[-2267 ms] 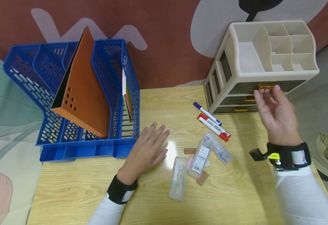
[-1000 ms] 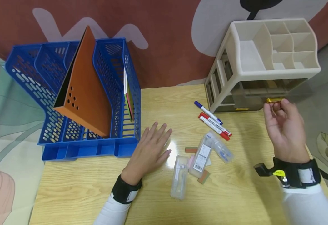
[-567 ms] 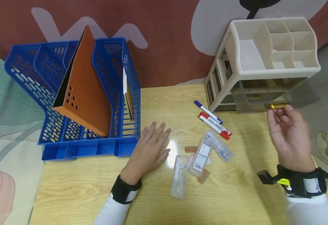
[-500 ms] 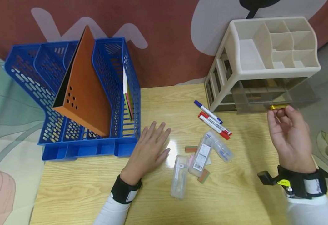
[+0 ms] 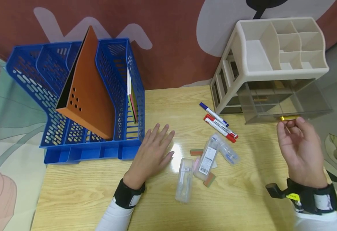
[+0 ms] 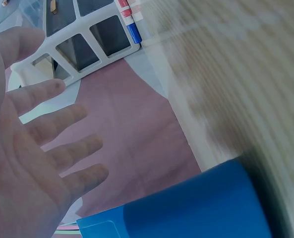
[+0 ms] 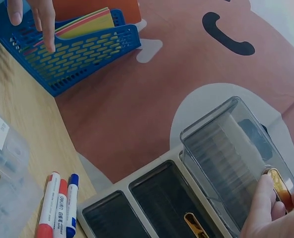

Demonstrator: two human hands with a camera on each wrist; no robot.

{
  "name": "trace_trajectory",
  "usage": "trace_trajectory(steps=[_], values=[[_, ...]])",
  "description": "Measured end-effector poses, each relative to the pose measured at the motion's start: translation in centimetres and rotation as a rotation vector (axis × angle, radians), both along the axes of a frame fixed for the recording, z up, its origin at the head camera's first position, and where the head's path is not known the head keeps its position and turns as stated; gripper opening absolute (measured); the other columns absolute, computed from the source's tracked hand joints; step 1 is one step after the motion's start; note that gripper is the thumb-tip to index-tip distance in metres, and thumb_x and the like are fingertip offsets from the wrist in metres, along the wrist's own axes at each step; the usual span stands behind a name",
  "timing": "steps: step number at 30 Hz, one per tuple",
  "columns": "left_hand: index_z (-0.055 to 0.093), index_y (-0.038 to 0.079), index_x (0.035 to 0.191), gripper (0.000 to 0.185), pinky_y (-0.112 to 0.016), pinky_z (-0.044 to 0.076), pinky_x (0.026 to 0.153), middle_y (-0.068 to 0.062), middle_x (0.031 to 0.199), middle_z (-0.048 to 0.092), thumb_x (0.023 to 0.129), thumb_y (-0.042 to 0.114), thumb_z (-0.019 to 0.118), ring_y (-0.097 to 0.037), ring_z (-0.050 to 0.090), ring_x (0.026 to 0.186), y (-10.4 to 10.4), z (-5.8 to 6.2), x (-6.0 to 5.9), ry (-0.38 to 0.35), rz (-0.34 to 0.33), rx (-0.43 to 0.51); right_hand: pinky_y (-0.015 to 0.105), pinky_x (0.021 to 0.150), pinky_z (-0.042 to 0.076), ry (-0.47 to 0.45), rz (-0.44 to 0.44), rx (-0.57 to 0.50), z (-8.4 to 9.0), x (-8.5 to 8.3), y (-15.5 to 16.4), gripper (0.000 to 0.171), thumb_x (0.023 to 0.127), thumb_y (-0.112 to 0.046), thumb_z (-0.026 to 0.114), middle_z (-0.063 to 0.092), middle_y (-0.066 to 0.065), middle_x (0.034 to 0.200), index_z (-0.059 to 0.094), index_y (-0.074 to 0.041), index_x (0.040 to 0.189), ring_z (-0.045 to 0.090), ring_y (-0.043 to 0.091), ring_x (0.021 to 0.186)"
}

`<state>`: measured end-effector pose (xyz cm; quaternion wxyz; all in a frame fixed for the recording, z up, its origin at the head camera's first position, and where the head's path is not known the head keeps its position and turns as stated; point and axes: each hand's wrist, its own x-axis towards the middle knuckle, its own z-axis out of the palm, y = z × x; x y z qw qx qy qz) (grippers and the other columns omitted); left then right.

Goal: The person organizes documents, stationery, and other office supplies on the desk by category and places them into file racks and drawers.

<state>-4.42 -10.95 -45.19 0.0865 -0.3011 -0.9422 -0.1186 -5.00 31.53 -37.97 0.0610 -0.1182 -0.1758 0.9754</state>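
At the right, my right hand (image 5: pixel 302 154) pinches the gold handle (image 5: pixel 288 118) of a clear drawer (image 5: pixel 310 99). That drawer juts out from the top slot of a cream desktop organizer (image 5: pixel 245 57); its inside shows only dividers and see-through walls. In the right wrist view, thumb and fingers meet at the handle (image 7: pixel 279 187), and the lower drawers stay pushed in. My left hand (image 5: pixel 149 157) lies with fingers spread, palm down, over the table beside a blue file holder (image 5: pixel 93 149). The left wrist view shows nothing in its palm (image 6: pixel 23 163).
An orange folder (image 5: pixel 90 89) and thin notebooks (image 5: pixel 132 102) stand in the file holder. Between the hands lie a blue marker (image 5: pixel 213 114), red markers (image 5: pixel 220 128), clear plastic cases (image 5: pixel 184 181) and small erasers (image 5: pixel 209 179). A patterned cloth (image 5: pixel 168 45) hangs behind.
The right hand has drawn the top drawer out of the organizer, from fully in to well out, moving toward the person. The left hand has stayed almost in place.
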Motion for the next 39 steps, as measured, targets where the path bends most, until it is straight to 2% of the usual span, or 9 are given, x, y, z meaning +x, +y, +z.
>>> trace_trajectory(steps=[15, 28, 32, 39], values=[[0.049, 0.012, 0.153, 0.065, -0.062, 0.036, 0.119, -0.016, 0.161, 0.044, 0.097, 0.039, 0.068, -0.044, 0.037, 0.151, -0.2, 0.2, -0.2, 0.009, 0.018, 0.000, 0.040, 0.088, 0.062, 0.022, -0.011, -0.031, -0.5, 1.2, 0.2, 0.019, 0.106, 0.002, 0.047, 0.065, 0.024, 0.098, 0.063, 0.012, 0.103, 0.065, 0.036, 0.095], [0.049, 0.012, 0.153, 0.064, -0.061, 0.034, 0.120, -0.017, 0.162, 0.043, 0.098, 0.038, 0.067, -0.043, 0.036, 0.151, -0.4, 0.3, -0.2, -0.004, 0.034, -0.002, 0.039, 0.084, 0.064, 0.065, -0.020, 0.049, -0.5, 1.4, 0.0, 0.023, 0.107, 0.002, 0.043, 0.067, 0.025, 0.096, 0.062, 0.014, 0.101, 0.066, 0.035, 0.096], [0.049, 0.012, 0.154, 0.065, -0.062, 0.036, 0.119, -0.018, 0.161, 0.043, 0.097, 0.038, 0.068, -0.043, 0.036, 0.151, -0.5, 0.4, -0.2, -0.005, 0.038, 0.008, 0.042, 0.085, 0.063, 0.059, -0.025, 0.090, -0.8, 1.4, 0.1, 0.022, 0.108, 0.000, 0.042, 0.065, 0.023, 0.099, 0.060, 0.012, 0.106, 0.066, 0.036, 0.095], [0.049, 0.012, 0.153, 0.064, -0.063, 0.036, 0.119, -0.018, 0.161, 0.043, 0.098, 0.038, 0.068, -0.043, 0.037, 0.151, -0.4, 0.5, -0.2, -0.009, 0.037, 0.017, 0.050, 0.091, 0.059, 0.009, -0.004, 0.033, -2.2, 1.7, 0.4, 0.023, 0.110, -0.010, 0.038, 0.060, 0.020, 0.101, 0.057, 0.003, 0.110, 0.062, 0.039, 0.094]])
